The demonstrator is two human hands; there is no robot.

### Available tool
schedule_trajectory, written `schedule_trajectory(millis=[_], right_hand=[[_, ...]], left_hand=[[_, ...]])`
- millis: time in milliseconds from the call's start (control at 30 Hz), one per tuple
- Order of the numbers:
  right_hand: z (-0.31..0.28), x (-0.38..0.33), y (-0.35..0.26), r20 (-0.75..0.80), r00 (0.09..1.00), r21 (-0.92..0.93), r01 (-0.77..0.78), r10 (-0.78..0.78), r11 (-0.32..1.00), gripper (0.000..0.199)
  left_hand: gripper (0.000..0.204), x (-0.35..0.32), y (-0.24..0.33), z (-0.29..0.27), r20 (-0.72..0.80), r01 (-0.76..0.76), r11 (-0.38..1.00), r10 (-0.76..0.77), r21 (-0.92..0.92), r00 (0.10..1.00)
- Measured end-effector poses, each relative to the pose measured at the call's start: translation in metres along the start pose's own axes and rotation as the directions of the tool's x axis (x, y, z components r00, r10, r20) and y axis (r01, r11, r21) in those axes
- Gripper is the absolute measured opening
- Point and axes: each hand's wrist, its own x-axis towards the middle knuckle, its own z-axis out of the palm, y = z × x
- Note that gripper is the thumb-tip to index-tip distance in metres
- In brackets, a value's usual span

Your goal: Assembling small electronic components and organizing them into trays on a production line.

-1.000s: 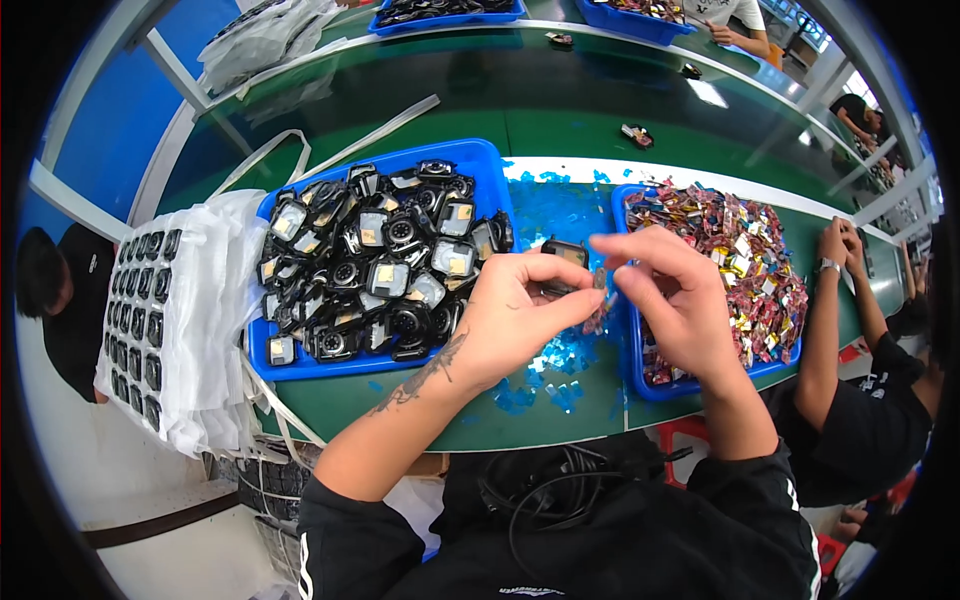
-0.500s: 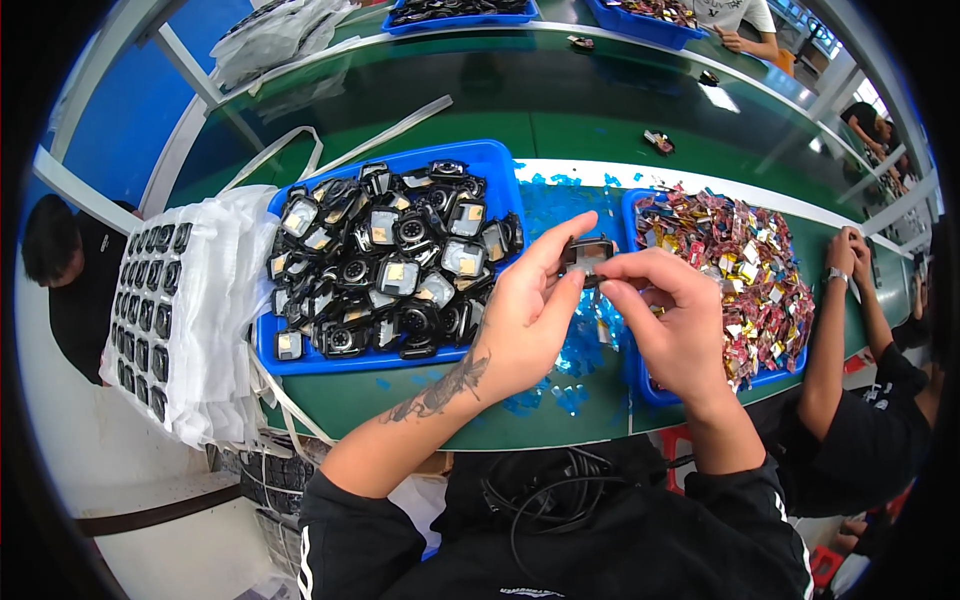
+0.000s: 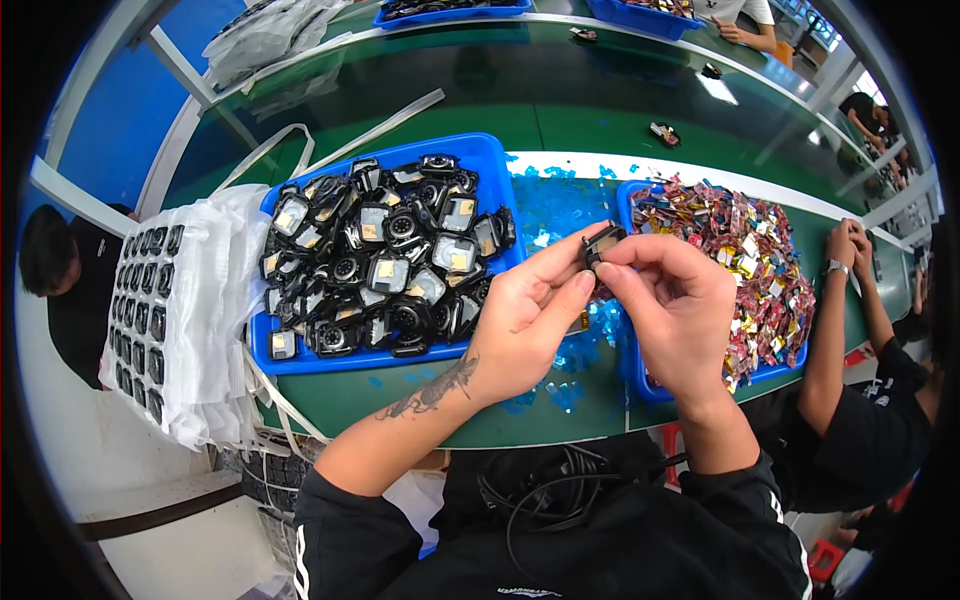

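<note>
Between my two hands, above the table, is a small black watch case (image 3: 603, 243), tilted partly edge-on. My left hand (image 3: 520, 325) grips it from the left with fingers and thumb. The thumb and fingers of my right hand (image 3: 685, 320) pinch its near right edge; the fingertips cover part of it, and I cannot tell whether a small piece is between them. To the left stands a blue tray (image 3: 485, 150) heaped with similar watch cases (image 3: 388, 272), many with a tan patch. A second blue tray (image 3: 628, 205) on the right holds a pile of small red, yellow and white pieces (image 3: 725, 275).
Shiny blue film bits (image 3: 570, 355) litter the green table (image 3: 440, 410) between the trays. Stacked white sheets of watch cases (image 3: 185, 310) stand at far left, with white straps (image 3: 375, 130) nearby. A co-worker's forearms (image 3: 830, 310) rest at right. Loose parts (image 3: 665, 133) lie beyond.
The watch case has tipped from showing its grey inner side to a more edge-on angle, and moved slightly up and right. My right fingers have shifted along its edge.
</note>
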Motion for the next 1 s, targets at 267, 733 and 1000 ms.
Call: schedule_trajectory(millis=[267,733,1000], right_hand=[[-0.001,0.002,-0.006,0.0,0.997,-0.097,0.078,-0.078,0.992,0.009],[-0.004,0.004,-0.009,0.05,0.998,-0.164,0.047,-0.04,0.985,0.008],[-0.01,0.006,-0.017,0.05,0.981,-0.374,0.194,-0.19,0.907,0.024]], left_hand=[[0.044,-0.001,0.0,-0.001,0.011,0.008,0.997,-0.009,0.079,1.0],[0.045,-0.004,-0.001,0.002,-0.03,0.038,0.982,-0.033,0.186,0.999],[0.044,-0.008,0.0,0.004,0.001,0.014,0.985,-0.015,0.173,1.0]])
